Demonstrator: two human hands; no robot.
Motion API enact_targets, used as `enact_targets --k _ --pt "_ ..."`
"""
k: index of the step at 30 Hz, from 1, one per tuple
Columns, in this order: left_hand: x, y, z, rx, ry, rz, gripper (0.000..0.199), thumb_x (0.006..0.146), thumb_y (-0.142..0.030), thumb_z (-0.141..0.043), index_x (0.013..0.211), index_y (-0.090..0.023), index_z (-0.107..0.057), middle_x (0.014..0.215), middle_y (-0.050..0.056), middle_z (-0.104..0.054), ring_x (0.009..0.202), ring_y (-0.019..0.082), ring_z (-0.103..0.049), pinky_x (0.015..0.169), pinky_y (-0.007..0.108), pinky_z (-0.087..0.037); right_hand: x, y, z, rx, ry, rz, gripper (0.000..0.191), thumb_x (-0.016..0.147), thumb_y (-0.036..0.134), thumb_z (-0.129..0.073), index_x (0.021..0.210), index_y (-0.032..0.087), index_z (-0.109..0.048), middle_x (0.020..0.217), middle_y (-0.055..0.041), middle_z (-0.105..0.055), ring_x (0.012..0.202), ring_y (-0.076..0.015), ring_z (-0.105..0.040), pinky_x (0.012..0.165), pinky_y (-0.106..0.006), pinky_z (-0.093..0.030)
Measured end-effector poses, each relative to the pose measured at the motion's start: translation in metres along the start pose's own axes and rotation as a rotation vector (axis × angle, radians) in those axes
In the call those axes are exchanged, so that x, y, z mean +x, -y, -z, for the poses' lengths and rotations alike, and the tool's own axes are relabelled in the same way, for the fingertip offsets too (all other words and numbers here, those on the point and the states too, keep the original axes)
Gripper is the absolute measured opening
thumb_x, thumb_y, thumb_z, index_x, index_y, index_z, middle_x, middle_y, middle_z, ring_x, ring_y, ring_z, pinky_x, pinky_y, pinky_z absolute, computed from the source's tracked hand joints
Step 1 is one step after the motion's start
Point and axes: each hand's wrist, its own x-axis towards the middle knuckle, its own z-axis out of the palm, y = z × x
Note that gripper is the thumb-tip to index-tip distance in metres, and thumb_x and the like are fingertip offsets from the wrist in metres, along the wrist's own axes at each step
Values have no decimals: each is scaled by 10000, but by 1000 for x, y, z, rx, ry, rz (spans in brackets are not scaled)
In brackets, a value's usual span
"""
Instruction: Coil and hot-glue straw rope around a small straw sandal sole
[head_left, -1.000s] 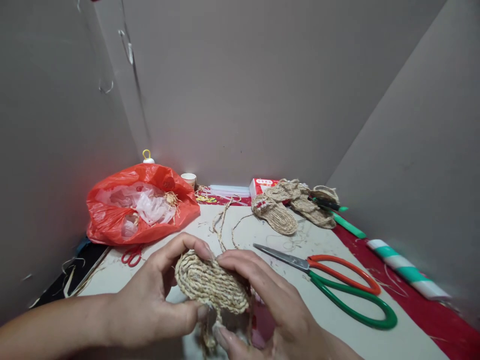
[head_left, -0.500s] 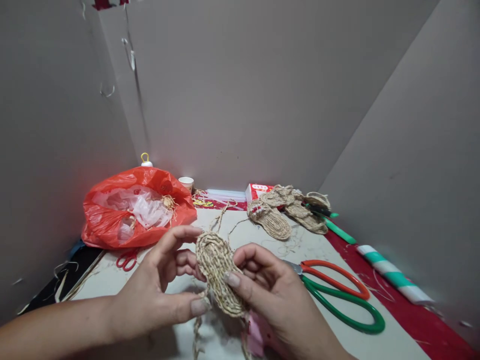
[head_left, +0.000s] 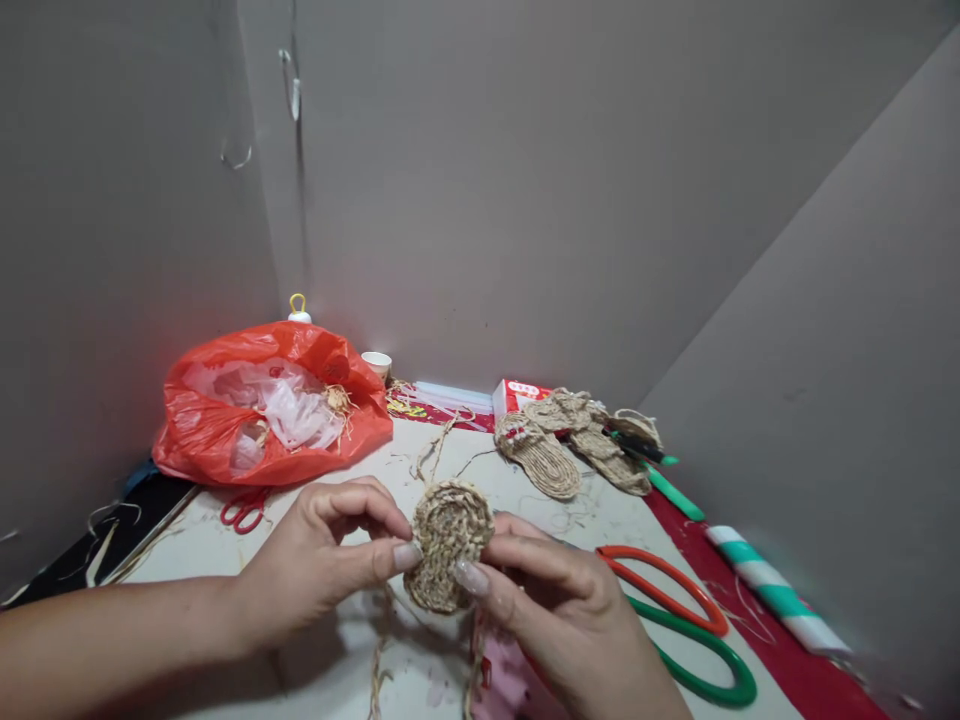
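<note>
Between my two hands is a small sole-shaped piece of coiled straw braid [head_left: 448,545], held up over the table. My left hand [head_left: 341,545] pinches its left edge between thumb and fingers. On the opposite side my right hand [head_left: 555,590] grips the right edge, thumb on the near face and fingers behind. Loose braid ends [head_left: 381,650] hang below the piece, and thin strands stick up from its top. Part of a pink object [head_left: 506,672] lies beneath my right hand; its kind is not clear.
A red plastic bag [head_left: 225,440] with straw sits at the left, red-handled scissors [head_left: 244,510] before it. Large scissors with orange and green handles [head_left: 679,580] lie at the right. Woven straw soles [head_left: 544,460] rest by a red and white box [head_left: 514,397]. Grey walls surround the table.
The straw piece has turned and tilted, looking shorter and rounder now. My left hand has closed from a loose hold to a pinch on its edge. The camera view has shifted slightly.
</note>
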Motion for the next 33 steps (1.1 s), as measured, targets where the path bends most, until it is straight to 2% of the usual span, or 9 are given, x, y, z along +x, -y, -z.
enact_targets --k 2,5,9,14,17,22,26,30,33 --pt "1 -1 1 21 12 32 163 727 -282 -795 786 -151 -719 719 -9 -628 683 103 -531 658 227 -422 0 1 2 -70 -23 -22 263 766 397 -736 605 197 -680 651 6 -521 631 -148 -482 584 -248 -441" --pt "2 -4 3 -86 78 187 221 702 -317 -808 816 -148 -724 623 -31 -613 564 79 -490 558 205 -375 0 0 4 -74 -46 -87 343 769 453 -716 571 189 -624 585 25 -448 587 -135 -420 547 -244 -401" --pt "7 -3 5 -153 100 215 176 681 -282 -821 738 -143 -730 602 -26 -648 534 68 -522 556 195 -400 -1 -4 4 -63 11 -153 381 763 492 -711 575 179 -601 566 28 -441 569 -126 -385 531 -241 -368" --pt "14 4 9 -179 176 305 238 642 -316 -842 752 -139 -729 561 -29 -647 495 83 -564 520 200 -435 -2 -8 1 -24 39 -212 425 761 505 -710 543 168 -571 561 32 -425 562 -113 -350 528 -241 -321" --pt "14 7 10 -138 203 294 244 660 -340 -828 707 -125 -721 555 -23 -633 492 72 -540 518 191 -425 -1 -10 2 -29 94 -229 434 775 527 -692 569 162 -580 585 32 -405 581 -117 -351 543 -244 -319" --pt "14 2 13 -65 273 248 237 728 -355 -776 759 -128 -716 594 -21 -610 544 79 -514 553 194 -420 2 -10 6 -65 131 -219 433 781 537 -686 591 167 -565 584 42 -395 580 -113 -345 549 -232 -321" --pt "15 -7 17 101 346 160 175 808 -304 -692 780 -134 -727 625 -22 -585 578 82 -468 569 194 -392 3 -13 7 -41 149 -256 391 789 516 -692 645 161 -612 590 43 -415 581 -111 -352 545 -230 -317" --pt "16 -10 19 316 397 61 180 845 -261 -632 802 -134 -752 668 -1 -603 617 102 -487 587 204 -407 2 -19 6 -17 173 -282 400 826 530 -647 680 158 -630 597 35 -446 576 -115 -384 557 -240 -345" --pt "17 -6 18 313 391 67 180 836 -275 -640 777 -134 -734 658 -7 -594 612 102 -486 587 202 -411 2 -22 7 -44 172 -263 405 830 524 -644 667 154 -631 599 31 -455 586 -116 -393 562 -238 -349"
